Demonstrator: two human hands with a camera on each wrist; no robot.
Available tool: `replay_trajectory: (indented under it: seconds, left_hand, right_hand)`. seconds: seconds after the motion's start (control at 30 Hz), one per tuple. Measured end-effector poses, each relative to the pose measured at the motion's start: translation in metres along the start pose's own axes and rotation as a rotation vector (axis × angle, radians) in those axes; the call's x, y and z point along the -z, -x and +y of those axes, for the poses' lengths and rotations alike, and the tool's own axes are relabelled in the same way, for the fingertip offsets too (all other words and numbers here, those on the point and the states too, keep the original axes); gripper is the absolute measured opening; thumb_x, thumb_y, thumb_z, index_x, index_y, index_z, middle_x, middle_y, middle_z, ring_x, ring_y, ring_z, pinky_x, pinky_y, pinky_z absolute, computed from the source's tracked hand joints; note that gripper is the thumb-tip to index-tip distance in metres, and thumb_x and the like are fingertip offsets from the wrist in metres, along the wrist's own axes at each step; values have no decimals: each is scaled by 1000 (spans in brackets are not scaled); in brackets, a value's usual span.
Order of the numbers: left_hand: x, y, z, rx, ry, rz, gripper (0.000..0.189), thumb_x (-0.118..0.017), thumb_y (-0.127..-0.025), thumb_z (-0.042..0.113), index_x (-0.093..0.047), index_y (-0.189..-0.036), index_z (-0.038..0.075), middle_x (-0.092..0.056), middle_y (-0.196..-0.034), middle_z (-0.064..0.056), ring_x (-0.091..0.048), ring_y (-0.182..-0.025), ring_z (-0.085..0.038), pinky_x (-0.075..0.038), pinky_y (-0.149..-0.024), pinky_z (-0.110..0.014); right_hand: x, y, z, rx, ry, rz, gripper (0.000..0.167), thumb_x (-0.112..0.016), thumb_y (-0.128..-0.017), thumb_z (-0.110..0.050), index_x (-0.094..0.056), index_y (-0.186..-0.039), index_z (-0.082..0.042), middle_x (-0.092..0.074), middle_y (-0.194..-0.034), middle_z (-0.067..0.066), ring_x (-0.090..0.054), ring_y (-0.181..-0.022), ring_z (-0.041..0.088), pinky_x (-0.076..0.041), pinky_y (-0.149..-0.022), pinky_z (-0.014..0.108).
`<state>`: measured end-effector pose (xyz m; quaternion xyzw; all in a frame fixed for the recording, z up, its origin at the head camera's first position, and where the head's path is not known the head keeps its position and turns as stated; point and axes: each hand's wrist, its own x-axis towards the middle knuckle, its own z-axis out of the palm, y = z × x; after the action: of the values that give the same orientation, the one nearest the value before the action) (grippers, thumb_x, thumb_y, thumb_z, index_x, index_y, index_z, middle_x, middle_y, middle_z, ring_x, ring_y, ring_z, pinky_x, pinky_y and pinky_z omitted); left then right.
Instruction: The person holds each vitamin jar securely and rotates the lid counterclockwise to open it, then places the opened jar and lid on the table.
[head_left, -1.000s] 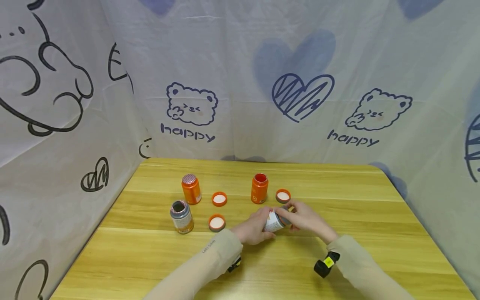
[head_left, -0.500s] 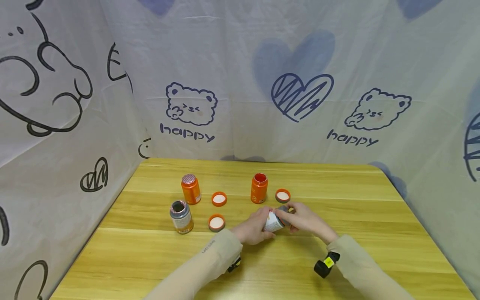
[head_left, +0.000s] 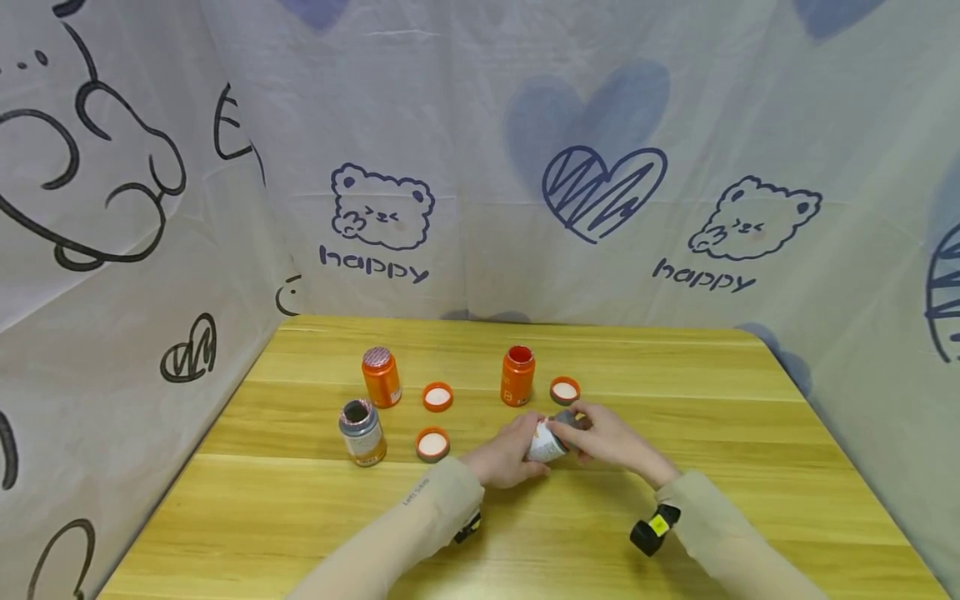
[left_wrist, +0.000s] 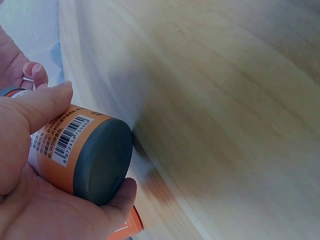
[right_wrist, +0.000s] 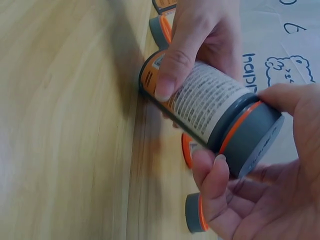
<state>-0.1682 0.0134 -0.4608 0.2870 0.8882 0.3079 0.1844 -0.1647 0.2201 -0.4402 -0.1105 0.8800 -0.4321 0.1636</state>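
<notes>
In the head view, my left hand [head_left: 510, 454] holds a grey, white and orange jar [head_left: 545, 443] tilted on its side above the table. Its fingers and thumb wrap around the body, and the left wrist view shows the dark grey base [left_wrist: 107, 162] and a barcode label [left_wrist: 72, 140]. At the jar's other end, my right hand [head_left: 611, 437] grips the grey lid [right_wrist: 255, 137] between thumb and fingers. An orange ring [right_wrist: 241, 125] shows between lid and jar body in the right wrist view. Whether the lid is loose, I cannot tell.
An orange jar with a silvery seal [head_left: 382, 381] and an uncapped grey jar [head_left: 363, 433] stand at left. Behind my hands is an uncapped orange jar [head_left: 517, 377]. Lids lie liner up: an orange lid [head_left: 437, 397], a front lid [head_left: 432, 445], a right lid [head_left: 565, 390].
My right fingers have shifted slightly on the lid, and more of its grey side shows in the head view. The left hand, the held jar and the standing jars stay nearly the same.
</notes>
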Motion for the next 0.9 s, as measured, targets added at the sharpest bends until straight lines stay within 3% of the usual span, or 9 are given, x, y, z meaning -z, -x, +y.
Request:
replay_trajectory:
  seconds: [0.37,0.73,0.9]
  left_hand:
    - [1,0,1,-14,-1,0,61,-71,-94,24,-36,-141,7,-51,-128,-11,-50,-108,-19,-46,-94,-33]
    - [0,-2,-2,-23,-10,-4,58,-70,-95,22,-36,-141,9,-52,-128,-11,-50,-109,-19,-46,-96,-35]
    - [1,0,1,-17,3,-7,58,-71,-95,21,-37,-140,9,-52,-127,-10,-50,-109,-18,-45,-95,-33]
  right_hand:
    - [5,-1,9,154,79,-36,37,-62,-99,-35,-58,-115,-2,-66,-90,10,-61,-70,15,-53,-62,26]
    - [12,-1,10,308,217,-34,34,-69,-95,-36,-58,-116,-12,-65,-92,0,-61,-82,13,-53,-73,24]
    - [15,-1,10,356,227,-46,38,-74,-91,-33,-59,-119,-12,-65,-97,0,-60,-87,13,-55,-78,27]
